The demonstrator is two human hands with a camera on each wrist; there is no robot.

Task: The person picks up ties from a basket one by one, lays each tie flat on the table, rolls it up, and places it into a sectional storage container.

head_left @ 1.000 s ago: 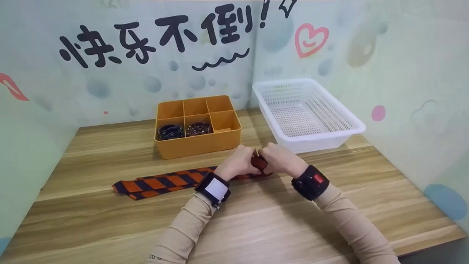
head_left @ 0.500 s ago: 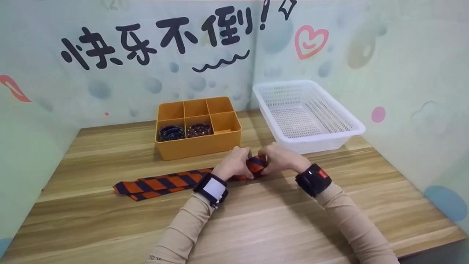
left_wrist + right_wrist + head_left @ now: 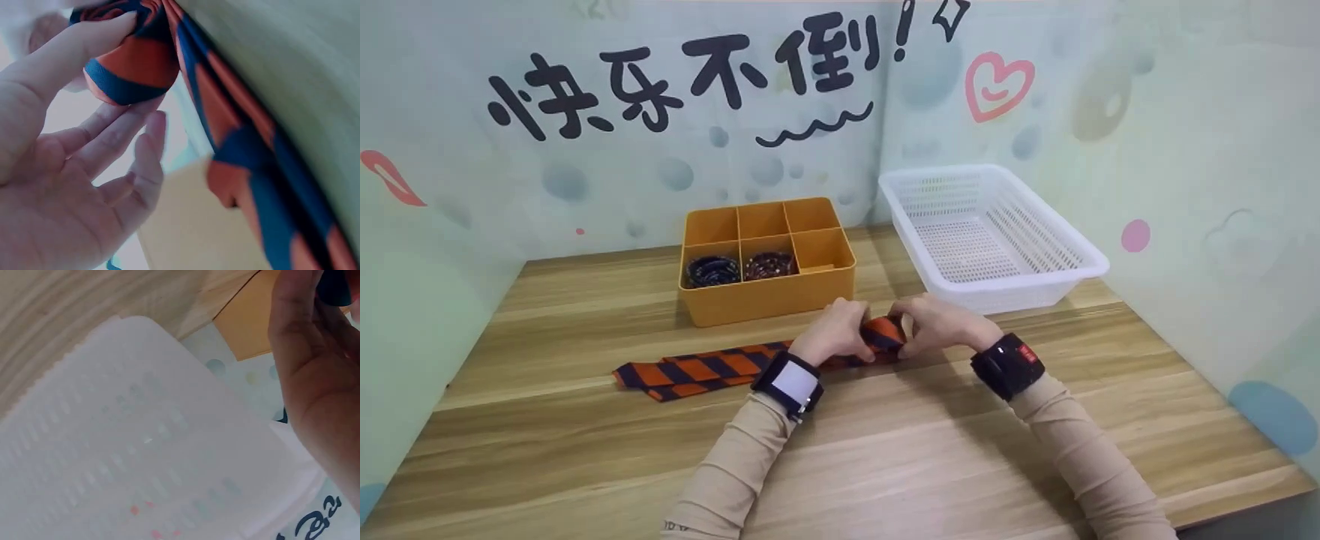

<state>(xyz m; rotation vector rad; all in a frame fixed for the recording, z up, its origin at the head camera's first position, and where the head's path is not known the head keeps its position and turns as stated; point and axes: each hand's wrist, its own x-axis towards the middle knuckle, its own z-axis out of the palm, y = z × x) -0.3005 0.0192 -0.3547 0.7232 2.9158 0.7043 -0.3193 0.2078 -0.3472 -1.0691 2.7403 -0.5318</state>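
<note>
A necktie (image 3: 701,371) with orange and navy stripes lies lengthwise on the table, its right end wound into a roll (image 3: 883,334). My left hand (image 3: 832,331) holds the roll's left side. In the left wrist view, the left thumb lies over the coil's end and the fingers (image 3: 112,135) are beneath it, with the flat tie running away from it. On the right side, my right hand (image 3: 941,324) grips the same roll. Only the edge of the roll shows in the right wrist view, beside the right hand (image 3: 315,371); those fingertips are mostly hidden.
Behind the tie stands an orange divided box (image 3: 769,301). Two of its front compartments hold a dark coil (image 3: 712,271) and a reddish patterned coil (image 3: 770,265). A white perforated basket (image 3: 1012,283) sits at the back right, close to the right hand. Walls border the table.
The tie's flat left end has slid a little to the right. The roll has turned between both hands, and its striped face shows more now. Box and basket stay in place.
</note>
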